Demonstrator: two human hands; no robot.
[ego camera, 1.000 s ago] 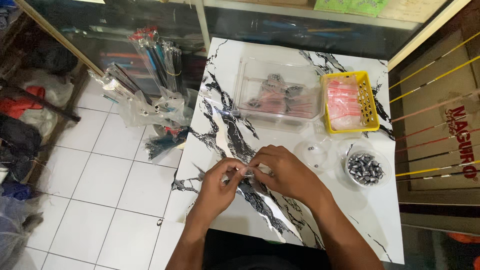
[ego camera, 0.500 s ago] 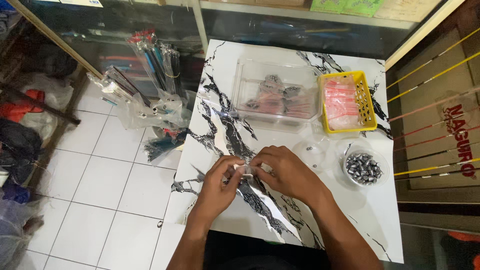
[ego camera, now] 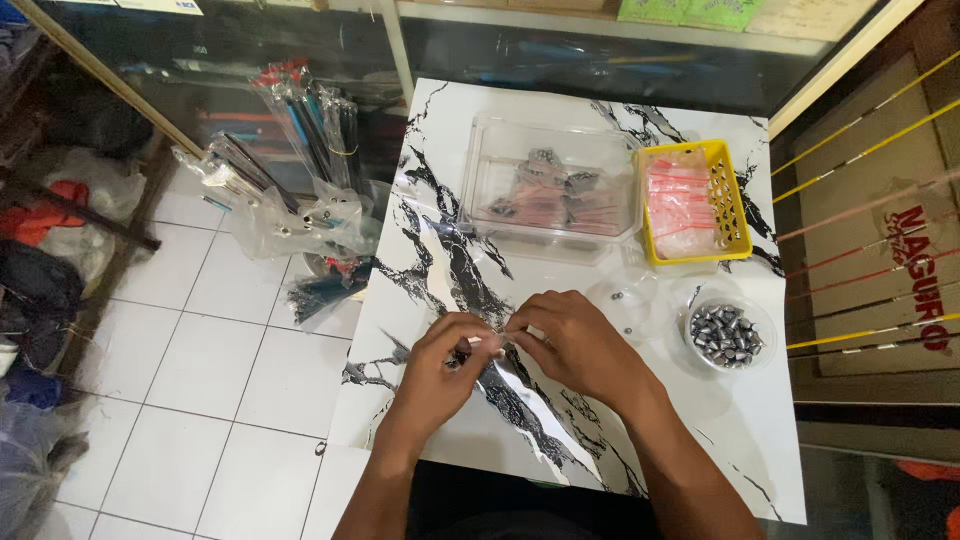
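Clear plastic, a small packet [ego camera: 492, 343] of it, is pinched between the fingertips of both hands just above the marble-patterned table [ego camera: 440, 250]. The left hand [ego camera: 447, 362] closes thumb and forefinger on its left end, and the right hand [ego camera: 572, 341] closes on its right end, the two sets of fingertips almost touching. What the packet holds is too small to make out, and most of it is hidden by the fingers; a small dark bit shows under the left thumb, but its kind cannot be told.

Just right of the right hand lies a small clear round lid or cup [ego camera: 628, 298], hard to read against the white top. Beyond it stands a clear tub of grey metal weights [ego camera: 727, 335], near the table's right edge. Farther back sit a clear rectangular box [ego camera: 552, 190] with dark and reddish pieces inside, blurred through the plastic, and beside it a yellow mesh basket [ego camera: 738, 205] of small red-printed bags.

The table's near edge is cut by the person's forearms and lap. Bare tabletop lies to the left of the hands and between them and the box. Off the left edge, on the white tiled floor [ego camera: 200, 370], stand bundles of rods in clear sleeves [ego camera: 300, 150].
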